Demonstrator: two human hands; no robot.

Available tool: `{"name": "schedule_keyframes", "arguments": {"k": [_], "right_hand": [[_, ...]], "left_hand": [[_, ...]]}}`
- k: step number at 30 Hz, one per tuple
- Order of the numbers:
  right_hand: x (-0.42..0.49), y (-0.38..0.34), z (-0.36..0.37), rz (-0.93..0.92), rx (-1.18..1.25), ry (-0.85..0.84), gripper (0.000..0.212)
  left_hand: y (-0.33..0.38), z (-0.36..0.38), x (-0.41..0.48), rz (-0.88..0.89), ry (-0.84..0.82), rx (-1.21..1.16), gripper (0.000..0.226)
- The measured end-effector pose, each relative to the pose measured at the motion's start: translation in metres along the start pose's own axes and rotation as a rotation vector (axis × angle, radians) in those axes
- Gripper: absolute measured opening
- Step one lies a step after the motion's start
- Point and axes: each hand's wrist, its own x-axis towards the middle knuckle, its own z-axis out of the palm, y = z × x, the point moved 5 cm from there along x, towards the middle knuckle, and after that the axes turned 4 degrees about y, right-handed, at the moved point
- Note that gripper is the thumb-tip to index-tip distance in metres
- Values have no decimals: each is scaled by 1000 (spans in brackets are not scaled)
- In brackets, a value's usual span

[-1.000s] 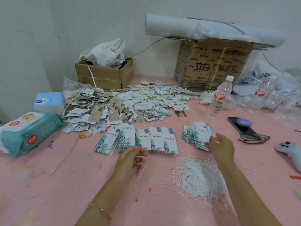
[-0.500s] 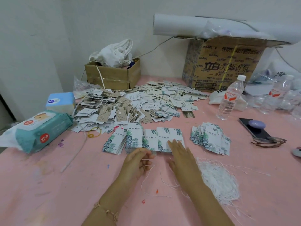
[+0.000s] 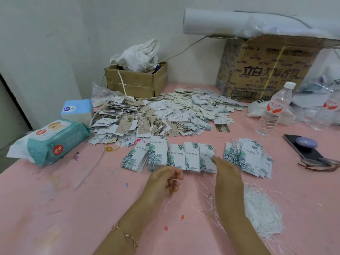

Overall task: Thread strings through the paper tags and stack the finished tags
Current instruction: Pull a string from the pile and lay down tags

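The left hand pinched one string in its grip beside the row of tags on the table, while the right hand, grip open, touched the end tag, probably needing to lift it next for threading.

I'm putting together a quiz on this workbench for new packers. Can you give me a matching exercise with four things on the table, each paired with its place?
Things
1. teal pack of wet wipes
2. clear plastic water bottle with white cap
3. tangled bundle of white strings
4. small brown cardboard box

Places
A. just right of the right hand and its forearm
B. by the back wall, white cloth inside
C. at the pink table's left edge
D. upright in front of the large printed carton

Pairs: 1-C, 2-D, 3-A, 4-B
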Motion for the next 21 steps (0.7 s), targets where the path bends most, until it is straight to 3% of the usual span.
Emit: {"name": "schedule_keyframes", "arguments": {"k": [3, 5, 8, 12, 17, 21], "right_hand": [[1, -4, -12, -47, -26, 170, 63], [-1, -14, -16, -231, 13, 217, 44], [-12, -37, -8, -519, 229, 107, 23], [-16, -42, 4, -466, 403, -52, 18], [-14, -44, 11, -400, 360, -146, 41], [-19, -39, 39, -384, 49, -387, 65]], "left_hand": [[-1, 1, 0, 7, -30, 51, 26], [-1, 3, 1, 11, -36, 59, 29], [-2, 6, 2, 6, -28, -5, 32], [-6, 3, 1, 2, -10, -99, 24], [9, -13, 3, 281, 223, 50, 22], [19, -29, 4, 393, 333, 52, 23]]}}
